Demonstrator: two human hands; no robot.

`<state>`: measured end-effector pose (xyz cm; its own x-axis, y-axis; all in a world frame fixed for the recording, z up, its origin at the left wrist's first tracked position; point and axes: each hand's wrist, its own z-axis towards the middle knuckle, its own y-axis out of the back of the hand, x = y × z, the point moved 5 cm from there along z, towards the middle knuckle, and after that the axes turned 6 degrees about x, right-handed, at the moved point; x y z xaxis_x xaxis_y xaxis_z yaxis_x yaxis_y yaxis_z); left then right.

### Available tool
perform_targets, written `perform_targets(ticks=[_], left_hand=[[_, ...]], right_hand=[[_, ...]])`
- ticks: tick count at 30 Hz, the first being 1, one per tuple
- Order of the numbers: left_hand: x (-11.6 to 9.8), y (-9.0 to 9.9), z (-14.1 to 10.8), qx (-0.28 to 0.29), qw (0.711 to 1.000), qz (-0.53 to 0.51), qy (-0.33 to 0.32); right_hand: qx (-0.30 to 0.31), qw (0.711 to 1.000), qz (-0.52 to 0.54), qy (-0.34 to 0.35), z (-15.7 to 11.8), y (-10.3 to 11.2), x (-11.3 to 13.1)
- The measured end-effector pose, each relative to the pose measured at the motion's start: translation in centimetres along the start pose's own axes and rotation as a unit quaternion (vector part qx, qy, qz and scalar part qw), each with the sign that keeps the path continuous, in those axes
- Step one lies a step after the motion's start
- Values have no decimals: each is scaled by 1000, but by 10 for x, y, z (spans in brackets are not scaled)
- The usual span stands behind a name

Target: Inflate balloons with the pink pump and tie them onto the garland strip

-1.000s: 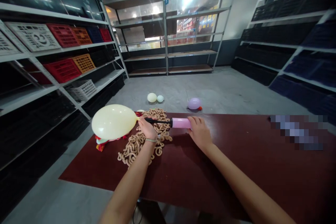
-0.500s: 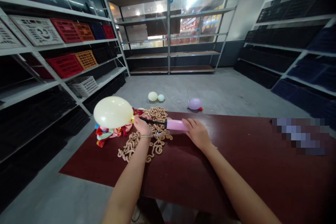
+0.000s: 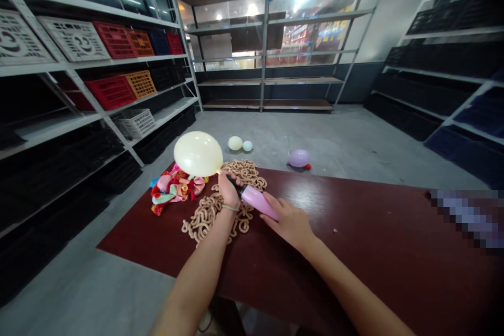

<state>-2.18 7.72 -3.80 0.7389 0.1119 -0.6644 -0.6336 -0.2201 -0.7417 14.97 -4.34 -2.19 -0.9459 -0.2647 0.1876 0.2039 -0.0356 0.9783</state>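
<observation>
A pale yellow inflated balloon [image 3: 198, 154] rises above the table, its neck at my left hand [image 3: 229, 191]. That hand is closed around the neck and the black nozzle of a pink hand pump [image 3: 255, 202]. My right hand [image 3: 289, 223] grips the pump's far end, and the pump tilts down towards me. Under my left wrist lies a heap of tan curled cord [image 3: 220, 215]. Left of it sits a pile of limp multicoloured balloons [image 3: 177, 189].
The hands work over a dark red table [image 3: 374, 257], with a blurred patch at its right end. Past its far edge, pale yellow [image 3: 235, 143], pale green [image 3: 247, 146] and lilac [image 3: 298, 158] balloons lie on the grey floor. Shelves with crates stand left.
The pump has swung from level to tilted, with its pink end towards me. The yellow balloon has moved up and right and looks smaller. The limp balloon pile now shows more.
</observation>
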Motion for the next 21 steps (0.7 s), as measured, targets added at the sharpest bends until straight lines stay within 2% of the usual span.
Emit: perform_targets(ticks=[4,10,13,17,19,21], left_hand=[[16,8,7,-1,999,21,43],[21,17,12,-8,999,9,48],[22,17,11,-4,999,8,50],[23,17,8,12,997,59,56],[23,16,6,20,996,73,57],[20,14,4,25,996,69,56]], right_hand=[[109,994,9,-17,-5,11,13],[210,973,98,11,-26,46,-10],[203,976,72,13,-26,41,-5],[146,988,33,-37,-14,12,18],[133,990,49,-26,-8,4,26],[135,987,82,1,-7,6,25]])
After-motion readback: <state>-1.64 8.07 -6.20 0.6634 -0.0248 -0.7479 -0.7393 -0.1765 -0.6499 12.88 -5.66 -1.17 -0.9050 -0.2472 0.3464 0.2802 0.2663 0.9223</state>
